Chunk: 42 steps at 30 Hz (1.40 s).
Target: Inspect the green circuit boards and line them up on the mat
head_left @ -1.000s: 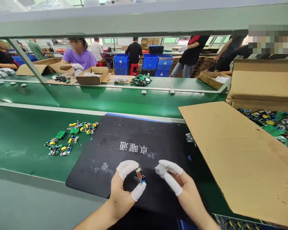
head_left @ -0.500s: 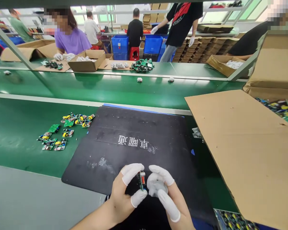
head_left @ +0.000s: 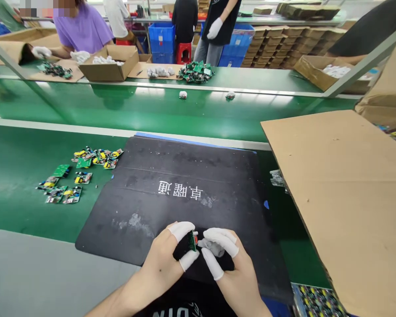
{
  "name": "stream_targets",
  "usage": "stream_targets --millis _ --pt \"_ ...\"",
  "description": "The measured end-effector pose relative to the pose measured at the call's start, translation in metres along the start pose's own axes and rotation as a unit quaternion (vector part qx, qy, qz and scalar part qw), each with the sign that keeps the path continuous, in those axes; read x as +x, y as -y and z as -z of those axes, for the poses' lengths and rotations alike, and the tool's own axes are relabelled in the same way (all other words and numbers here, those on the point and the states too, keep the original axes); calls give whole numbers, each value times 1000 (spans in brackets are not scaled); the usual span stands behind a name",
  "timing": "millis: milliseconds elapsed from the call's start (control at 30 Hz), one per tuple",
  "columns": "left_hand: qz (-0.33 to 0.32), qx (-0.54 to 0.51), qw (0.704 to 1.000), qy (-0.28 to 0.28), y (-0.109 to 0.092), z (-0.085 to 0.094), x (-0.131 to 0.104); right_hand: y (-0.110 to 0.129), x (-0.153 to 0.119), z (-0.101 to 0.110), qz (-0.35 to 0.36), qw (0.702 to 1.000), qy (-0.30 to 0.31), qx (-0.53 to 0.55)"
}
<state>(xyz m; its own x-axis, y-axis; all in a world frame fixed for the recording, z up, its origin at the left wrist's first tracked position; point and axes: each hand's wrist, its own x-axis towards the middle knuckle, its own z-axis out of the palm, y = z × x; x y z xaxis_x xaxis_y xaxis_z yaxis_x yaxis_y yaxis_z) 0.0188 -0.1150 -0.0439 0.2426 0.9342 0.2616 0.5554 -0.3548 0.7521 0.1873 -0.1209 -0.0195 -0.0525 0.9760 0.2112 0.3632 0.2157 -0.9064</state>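
Note:
Between the thumb and fingers of my left hand [head_left: 173, 251] a small green circuit board [head_left: 193, 241] stands on edge, a red and white part facing right. White covers sit on the fingertips of both hands. My right hand [head_left: 231, 255] pinches a lump of grey putty-like material [head_left: 214, 247], whose tip reaches the board's right side. Both hands are above the near edge of a black mat [head_left: 185, 176] with white characters. Left of the mat, several circuit boards with yellow parts [head_left: 83, 178] lie on the green table.
A cardboard sheet [head_left: 343, 198] covers the right side, with a tray of small parts [head_left: 320, 301] below it. Across the green conveyor [head_left: 119, 110], people work beside open boxes [head_left: 110, 66] and a pile of boards [head_left: 196, 71].
The view has tilted down and shifted slightly. My right hand's lump has come closer to the board and now has a narrow tip pointing at it. My left hand still holds the board.

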Motion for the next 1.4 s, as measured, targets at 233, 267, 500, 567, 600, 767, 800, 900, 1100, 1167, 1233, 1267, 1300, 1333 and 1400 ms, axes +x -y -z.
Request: stream_targets --millis 233,267,500,567,600,767,800,900,1100,1167,1233,1267,1300,1333,1400 --pt "-40 15 999 -11 0 -1 1 0 1 3 -104 994 27 30" --pt "-48 20 999 -17 -1 -1 1 1 2 3 -130 990 34 38" --pt "-83 38 995 -31 -1 -2 3 2 4 -3 -191 977 33 84" --pt "-82 37 996 -27 -1 -2 3 1 4 -4 -194 977 32 81" --pt "-83 37 996 -25 -1 -2 3 1 5 -4 -195 977 33 76" --pt "-92 41 995 -21 1 -1 3 1 11 0 -176 981 75 30" --pt "-90 42 995 -20 1 -1 3 2 13 1 -173 981 89 22" --pt "-87 45 995 -19 2 -3 1 4 18 6 -172 978 123 4" --pt "-86 43 995 -15 1 -4 0 5 20 10 -128 980 152 1" --pt "-88 43 995 -14 1 -3 1 4 19 10 -113 981 154 -6" --pt "-91 47 995 -11 1 -3 1 3 18 9 -118 980 159 -10" --pt "-93 49 994 -11 1 -3 1 3 18 9 -123 979 163 -11" --pt "-96 51 994 -11 1 -3 1 3 18 9 -127 978 164 -10" --pt "-97 52 994 -11 1 -3 1 4 18 9 -129 978 167 -8" --pt "-102 53 993 -16 1 -3 1 5 19 9 -129 977 169 -3"
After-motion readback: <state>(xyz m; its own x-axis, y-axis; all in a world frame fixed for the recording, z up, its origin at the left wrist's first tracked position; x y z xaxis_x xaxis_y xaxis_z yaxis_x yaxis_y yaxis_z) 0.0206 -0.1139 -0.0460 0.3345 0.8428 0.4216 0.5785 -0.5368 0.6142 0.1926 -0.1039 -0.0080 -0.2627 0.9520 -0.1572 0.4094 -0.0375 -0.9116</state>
